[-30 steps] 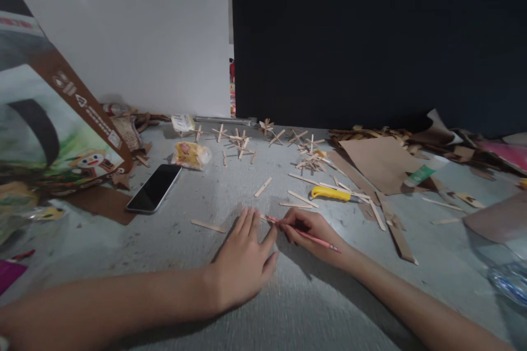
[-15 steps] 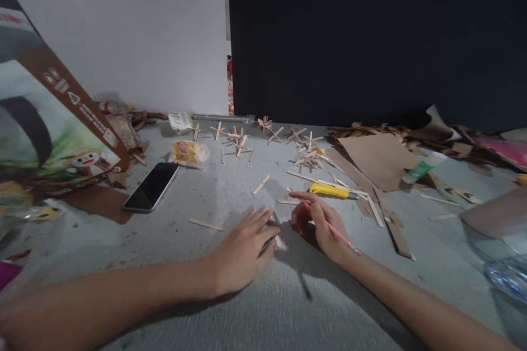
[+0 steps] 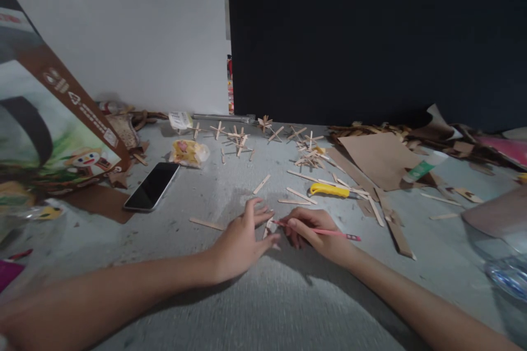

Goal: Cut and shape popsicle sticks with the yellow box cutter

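Right hand [image 3: 315, 230]: grip closed around a slim pink pencil [image 3: 335, 233], tip at a short, flat, pale wooden stick [image 3: 267, 227] on the grey bench [image 3: 247, 318]. Left hand [image 3: 241, 238]: grip parted, apparently holding nothing; clean marking would call for its fingertips pinning the stick flat.

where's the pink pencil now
Head view, just right of centre: the pink pencil is in the right hand, its tip near a small wooden stick.
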`<state>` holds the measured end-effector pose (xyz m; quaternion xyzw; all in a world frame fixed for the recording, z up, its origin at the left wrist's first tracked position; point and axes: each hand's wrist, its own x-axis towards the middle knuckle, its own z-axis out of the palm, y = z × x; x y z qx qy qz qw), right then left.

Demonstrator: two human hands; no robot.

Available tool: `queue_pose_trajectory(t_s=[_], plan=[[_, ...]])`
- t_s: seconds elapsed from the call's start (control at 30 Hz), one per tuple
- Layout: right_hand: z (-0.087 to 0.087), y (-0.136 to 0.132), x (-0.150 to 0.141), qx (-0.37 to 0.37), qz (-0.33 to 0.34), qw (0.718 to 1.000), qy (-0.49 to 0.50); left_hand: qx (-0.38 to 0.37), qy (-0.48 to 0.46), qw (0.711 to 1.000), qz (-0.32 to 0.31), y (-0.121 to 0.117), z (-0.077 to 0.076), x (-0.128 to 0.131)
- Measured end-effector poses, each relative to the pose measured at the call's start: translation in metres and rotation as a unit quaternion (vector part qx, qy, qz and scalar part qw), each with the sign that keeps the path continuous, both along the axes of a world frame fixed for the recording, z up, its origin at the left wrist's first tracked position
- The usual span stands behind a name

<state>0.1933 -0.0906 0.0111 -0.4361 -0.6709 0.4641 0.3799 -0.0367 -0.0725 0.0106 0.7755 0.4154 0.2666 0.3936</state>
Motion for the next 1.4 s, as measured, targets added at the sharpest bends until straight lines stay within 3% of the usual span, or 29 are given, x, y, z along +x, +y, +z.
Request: queue_pose_trajectory(t_s=[0.17,0.4,1.4], plan=[[-0.006,0.001,-0.002,-0.002,0.01,1.0,-0.017,0.026,-0.002,1.0,0.001,0.001,-0.006,0.001],[-0.018,0.006,-0.002,-0.033,0.015,0.999,-0.013,0.009,-0.007,1.0,0.012,0.002,-0.01,0.001],[-0.01,0.006,-0.005,-0.06,0.018,0.998,-0.009,0.023,0.001,1.0,0.004,0.001,-0.009,0.001]])
